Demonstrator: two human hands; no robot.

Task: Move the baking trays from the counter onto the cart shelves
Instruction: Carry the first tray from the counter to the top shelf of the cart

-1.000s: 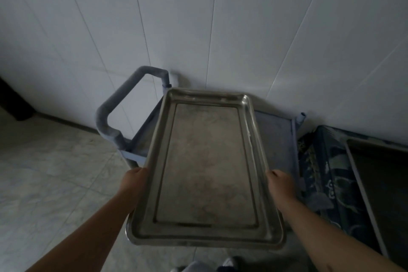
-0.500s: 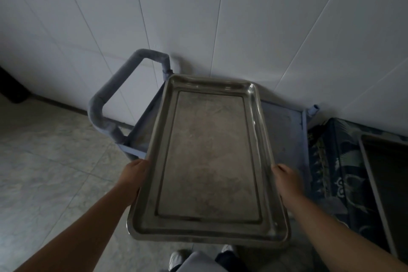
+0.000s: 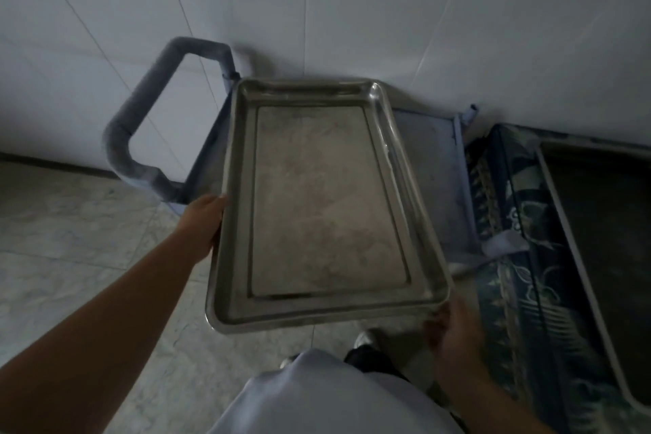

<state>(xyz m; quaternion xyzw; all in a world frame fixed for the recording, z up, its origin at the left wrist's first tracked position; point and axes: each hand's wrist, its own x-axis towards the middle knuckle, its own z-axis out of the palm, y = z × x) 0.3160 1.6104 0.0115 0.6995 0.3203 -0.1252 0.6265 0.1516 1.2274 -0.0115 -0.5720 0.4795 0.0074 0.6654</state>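
Observation:
I hold an empty steel baking tray (image 3: 317, 201) over the top shelf of a blue cart (image 3: 431, 166), its far end toward the white wall. My left hand (image 3: 206, 222) grips the tray's left long edge near the middle. At the tray's near right corner, my right hand (image 3: 454, 338) grasps it from below. The near end of the tray overhangs the cart's front. The cart's padded handle (image 3: 141, 130) loops out to the left.
A counter with a dark blue patterned cover (image 3: 510, 257) stands right of the cart, with another tray (image 3: 606, 222) lying on it. White wall panels close off the back. Grey floor tiles (image 3: 70, 240) spread to the left. My light apron fills the bottom centre.
My right hand slid from the tray's right long edge back to its near right corner. The tray sank closer to the cart top and turned slightly, and the view tilted downward.

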